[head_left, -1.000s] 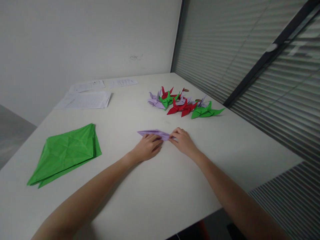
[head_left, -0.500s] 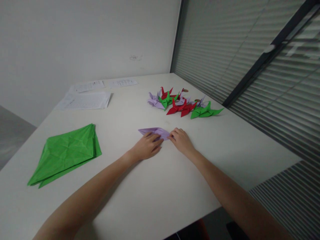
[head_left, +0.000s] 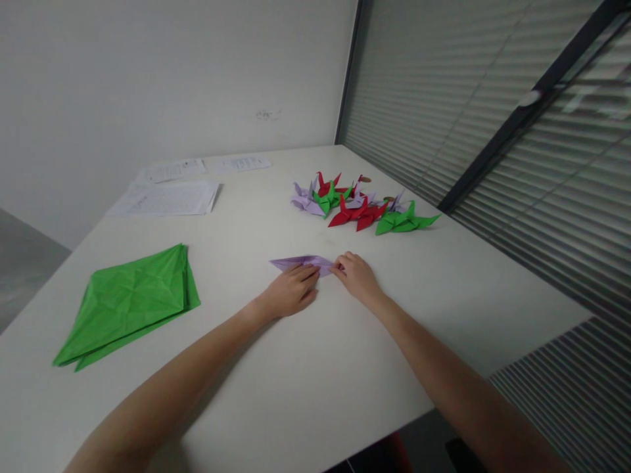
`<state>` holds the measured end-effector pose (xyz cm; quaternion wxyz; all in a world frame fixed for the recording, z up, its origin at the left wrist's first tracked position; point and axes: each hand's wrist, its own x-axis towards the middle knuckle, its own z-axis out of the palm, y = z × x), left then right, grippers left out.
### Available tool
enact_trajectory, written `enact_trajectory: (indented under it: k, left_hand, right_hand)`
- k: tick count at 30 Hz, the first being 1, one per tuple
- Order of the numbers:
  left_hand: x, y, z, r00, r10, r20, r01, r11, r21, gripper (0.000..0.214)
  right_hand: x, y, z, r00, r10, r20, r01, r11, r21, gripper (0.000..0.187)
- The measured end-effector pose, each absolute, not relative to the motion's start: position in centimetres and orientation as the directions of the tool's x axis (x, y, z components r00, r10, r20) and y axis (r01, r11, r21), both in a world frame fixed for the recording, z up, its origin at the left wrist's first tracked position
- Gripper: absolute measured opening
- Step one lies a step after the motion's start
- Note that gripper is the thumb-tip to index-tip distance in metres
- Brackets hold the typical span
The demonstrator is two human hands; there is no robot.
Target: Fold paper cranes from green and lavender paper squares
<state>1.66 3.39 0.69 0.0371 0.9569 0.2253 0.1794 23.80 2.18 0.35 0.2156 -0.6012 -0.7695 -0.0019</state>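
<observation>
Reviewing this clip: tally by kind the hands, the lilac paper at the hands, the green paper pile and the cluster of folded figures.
Left hand and right hand: 2
Lilac paper at the hands: 1
Green paper pile: 1
Cluster of folded figures: 1 (overlapping, so no sure count within it)
Total: 5

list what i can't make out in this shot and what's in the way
All in the head view:
Purple paper, near side: partly covered by the left hand.
Its right end: hidden by the right hand.
Sheets: print too small and blurred to read.
Back cranes: partly hidden by front cranes.
Dark thing below the table: cut off by the bottom edge and right forearm.
</observation>
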Motion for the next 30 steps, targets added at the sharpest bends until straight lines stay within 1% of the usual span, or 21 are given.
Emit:
enact_trajectory:
  k: [4, 8, 10, 13, 18, 20, 23, 25, 28, 30]
  left_hand:
    - [1.4, 3.7, 0.3, 0.835, 0.434, 0.339, 0.393, -0.901, 0.186, 0.045]
    - [1.3, 3.6, 0.6, 0.837, 0.414, 0.359, 0.372, -0.91, 0.182, 0.039]
    - [1.3, 3.4, 0.9, 0.833, 0.404, 0.378, 0.361, -0.915, 0.181, 0.035]
    - [1.5, 3.2, 1.2, 0.81, 0.419, 0.409, 0.384, -0.908, 0.169, 0.032]
    - [2.0, 3.0, 1.1, 0.855, 0.361, 0.373, 0.334, -0.933, 0.135, 0.029]
    - [2.1, 3.0, 1.0, 0.847, 0.377, 0.375, 0.35, -0.926, 0.14, 0.029]
    - [2.0, 3.0, 1.1, 0.822, 0.434, 0.369, 0.4, -0.901, 0.17, 0.03]
    - [2.0, 3.0, 1.1, 0.822, 0.447, 0.353, 0.409, -0.895, 0.18, 0.033]
    - [1.9, 3.1, 1.0, 0.821, 0.442, 0.361, 0.405, -0.897, 0.178, 0.04]
    - [1.9, 3.2, 0.9, 0.811, 0.439, 0.387, 0.401, -0.899, 0.178, 0.04]
  right_hand:
    - [24.2, 2.4, 0.1, -0.13, 0.927, 0.352, 0.884, 0.269, -0.382, 0.007]
    - [24.3, 2.1, 0.4, -0.236, 0.886, 0.398, 0.783, 0.416, -0.462, 0.017]
    - [24.0, 1.8, 0.7, -0.246, 0.881, 0.404, 0.771, 0.431, -0.469, 0.016]
    - [23.2, 1.5, 1.1, -0.184, 0.897, 0.401, 0.809, 0.37, -0.456, 0.011]
    - [21.8, 1.4, 1.2, -0.137, 0.907, 0.399, 0.883, 0.295, -0.366, 0.013]
    - [21.7, 1.5, 1.1, -0.126, 0.913, 0.388, 0.896, 0.273, -0.351, 0.012]
    - [21.7, 1.6, 0.9, -0.09, 0.924, 0.372, 0.898, 0.236, -0.37, 0.01]
    - [21.7, 1.6, 0.8, -0.075, 0.923, 0.376, 0.897, 0.227, -0.379, 0.009]
    - [21.8, 1.6, 0.7, -0.104, 0.912, 0.396, 0.87, 0.277, -0.407, 0.01]
    - [21.9, 1.6, 0.6, -0.138, 0.905, 0.403, 0.825, 0.33, -0.458, 0.009]
